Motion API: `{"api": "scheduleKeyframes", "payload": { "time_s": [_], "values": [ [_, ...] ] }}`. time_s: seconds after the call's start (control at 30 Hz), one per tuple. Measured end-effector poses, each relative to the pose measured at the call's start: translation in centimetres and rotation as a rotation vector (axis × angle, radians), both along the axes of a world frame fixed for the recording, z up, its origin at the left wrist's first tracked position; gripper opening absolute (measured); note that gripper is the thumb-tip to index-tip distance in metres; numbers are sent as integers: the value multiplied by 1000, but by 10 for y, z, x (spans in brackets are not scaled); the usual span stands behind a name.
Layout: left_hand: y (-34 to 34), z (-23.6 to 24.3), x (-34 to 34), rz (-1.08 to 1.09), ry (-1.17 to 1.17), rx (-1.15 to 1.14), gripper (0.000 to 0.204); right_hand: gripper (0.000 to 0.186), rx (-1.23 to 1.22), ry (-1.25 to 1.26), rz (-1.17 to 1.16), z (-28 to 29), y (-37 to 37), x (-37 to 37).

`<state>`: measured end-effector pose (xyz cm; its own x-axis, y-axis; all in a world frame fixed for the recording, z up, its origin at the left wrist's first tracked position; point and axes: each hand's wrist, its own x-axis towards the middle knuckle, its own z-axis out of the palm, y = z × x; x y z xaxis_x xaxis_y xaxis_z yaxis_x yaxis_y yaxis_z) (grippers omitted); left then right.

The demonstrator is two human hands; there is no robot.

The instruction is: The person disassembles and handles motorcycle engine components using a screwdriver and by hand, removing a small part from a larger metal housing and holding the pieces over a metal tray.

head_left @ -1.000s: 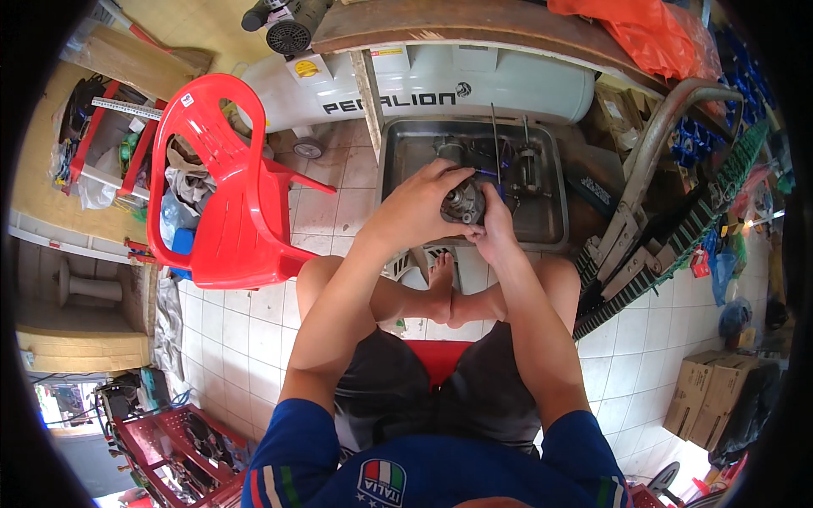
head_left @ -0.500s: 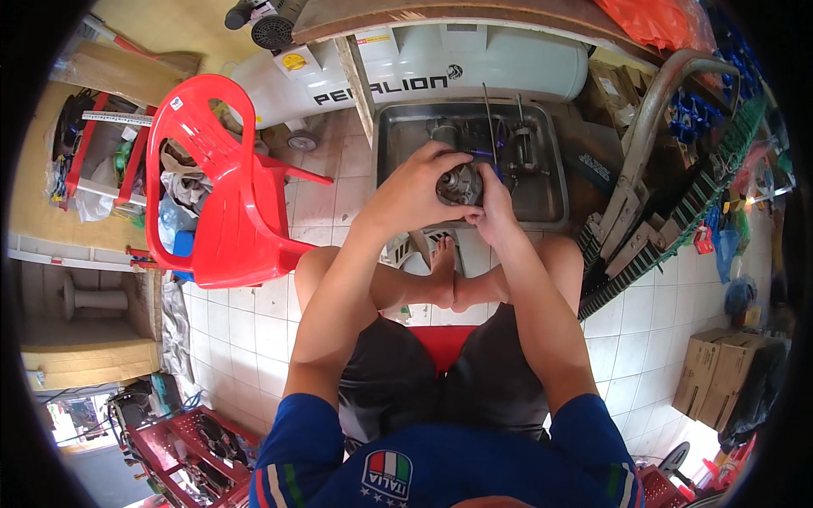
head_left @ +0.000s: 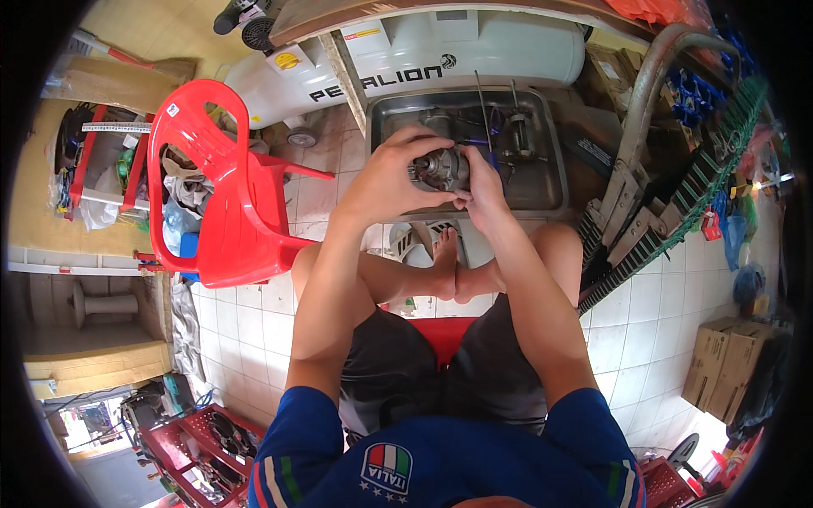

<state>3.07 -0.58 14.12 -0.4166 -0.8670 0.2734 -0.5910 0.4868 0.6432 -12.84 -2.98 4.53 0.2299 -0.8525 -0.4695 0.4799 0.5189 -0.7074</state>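
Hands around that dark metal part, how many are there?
2: the left hand curves around the left side of the metal part, and the right hand is at its right. Some fingers may be hidden.

Dark metal machine part (head_left: pixel 442 169) held between both hands, slightly above frame center, toothed end pointing left. Left hand (head_left: pixel 381 182) wraps it from the left, fingers above, thumb below; right hand (head_left: pixel 485 184) grips its right side. Metal tray (head_left: pixel 542 201) behind, upper center, with a thin rod (head_left: pixel 483 106) and a cylindrical metal part (head_left: pixel 520 135) at its right. White tank (head_left: pixel 500 55) across the top, wooden bench (head_left: pixel 373 19) partly over it. Red plastic armchair (head_left: pixel 241 224) left of center. Cardboard boxes (head_left: pixel 724 364) lower right; red metal rack (head_left: pixel 182 444) lower left. White tiled floor (head_left: pixel 627 339). Bare feet (head_left: pixel 445 258) below the hands.
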Motion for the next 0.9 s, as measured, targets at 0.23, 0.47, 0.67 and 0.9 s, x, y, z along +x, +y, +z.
{"api": "scheduleKeyframes", "payload": {
  "time_s": [0.23, 0.47, 0.67, 0.9],
  "values": [
    [-1, 1, -7, -5, -6, -19, 61, 30, 3, 3, -11, 0, -2, -8],
    [0, 0, -5, 9, -12, -36, 61, 31, -38, 5, -23, 0, -3, -4],
    [-1, -4, -12, 77, -32, -67, 56, 32, -59, 37, -59, 0, -4, -5],
    [-2, -16, -29, 355, -99, 190, 61, 29, -6, 131, -22, 11, 1, -15]
  ]
}}
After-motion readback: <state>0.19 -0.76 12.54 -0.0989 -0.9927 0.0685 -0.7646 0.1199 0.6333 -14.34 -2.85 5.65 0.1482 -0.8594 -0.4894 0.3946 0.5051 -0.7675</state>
